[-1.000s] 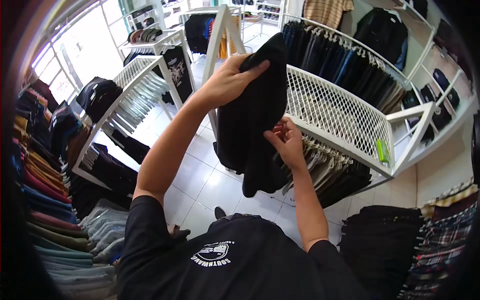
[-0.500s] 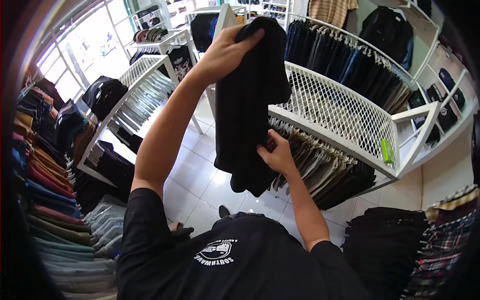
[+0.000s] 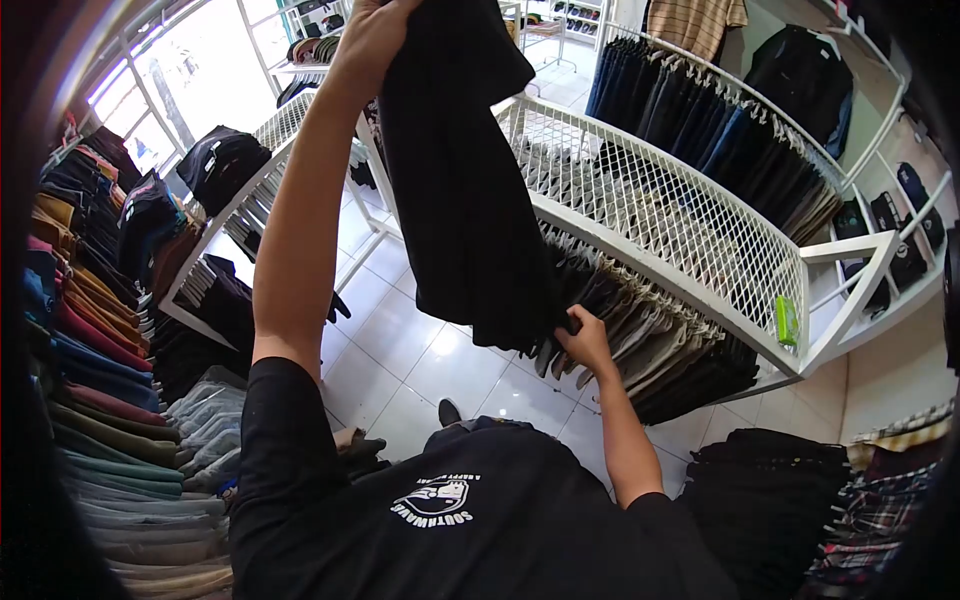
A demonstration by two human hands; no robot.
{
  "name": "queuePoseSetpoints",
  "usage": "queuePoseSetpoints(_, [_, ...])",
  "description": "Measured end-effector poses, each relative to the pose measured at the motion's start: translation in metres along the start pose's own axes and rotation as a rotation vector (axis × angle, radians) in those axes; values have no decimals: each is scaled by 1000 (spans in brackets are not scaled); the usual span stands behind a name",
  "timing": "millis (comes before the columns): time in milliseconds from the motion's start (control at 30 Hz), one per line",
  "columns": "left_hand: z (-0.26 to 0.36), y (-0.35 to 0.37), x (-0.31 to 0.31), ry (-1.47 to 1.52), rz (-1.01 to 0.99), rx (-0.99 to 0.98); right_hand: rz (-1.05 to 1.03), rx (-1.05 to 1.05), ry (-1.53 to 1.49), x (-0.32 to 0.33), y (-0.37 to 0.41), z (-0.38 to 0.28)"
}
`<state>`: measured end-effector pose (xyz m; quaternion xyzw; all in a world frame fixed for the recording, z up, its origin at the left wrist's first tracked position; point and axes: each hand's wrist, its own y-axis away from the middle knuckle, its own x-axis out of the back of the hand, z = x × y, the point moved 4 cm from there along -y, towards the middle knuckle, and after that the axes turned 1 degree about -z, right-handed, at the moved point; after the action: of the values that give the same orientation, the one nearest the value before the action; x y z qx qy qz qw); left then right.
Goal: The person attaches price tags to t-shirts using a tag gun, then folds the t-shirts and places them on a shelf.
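Note:
A folded black garment [image 3: 460, 190] hangs in front of me; its exact kind I cannot make out. Its upper left edge is gripped by my left hand [image 3: 383, 28], raised at the top of the view and partly cut off by the frame. My right hand [image 3: 588, 342] pinches the garment's lower right corner between thumb and fingers. Close behind that hand are trousers or similar clothes [image 3: 640, 345] on hangers under a white mesh-topped rack [image 3: 690, 210].
A bright green packet [image 3: 786, 320] lies on the mesh at the rack's right end. Clothes on hangers [image 3: 110, 400] line the left side. Dark clothes [image 3: 765, 500] and plaid shirts [image 3: 890, 500] hang at lower right. White floor tiles [image 3: 400, 375] show below the garment.
The black garment has moved up and left with my left hand, and its lower part has swung out to the right. My right hand has moved down and right, still holding its edge.

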<state>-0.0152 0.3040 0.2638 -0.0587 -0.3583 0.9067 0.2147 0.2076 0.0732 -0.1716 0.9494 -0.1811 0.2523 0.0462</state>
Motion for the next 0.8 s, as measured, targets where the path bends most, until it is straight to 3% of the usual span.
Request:
queuePoseSetpoints(200, [-20,-14,41,-75,183,53,233,69,33,89,9,0])
queuePoseSetpoints(333, [-59,-22,79,-75,155,70,374,77,-180,176,40,-9])
queuePoseSetpoints(433, [-86,-13,89,-121,286,203,530,158,-429,236,67,0])
queuePoseSetpoints(533, [-107,-1,75,-138,206,86,524,250,-785,272,91,-4])
queuePoseSetpoints(600, [-114,9,62,-303,188,20,563,343,-891,287,103,-21])
queuePoseSetpoints(700, [-134,27,47,-379,172,-37,752,279,-929,308,112,-5])
queuePoseSetpoints(800, [-147,45,24,-351,242,-39,793,318,-806,316,121,-16])
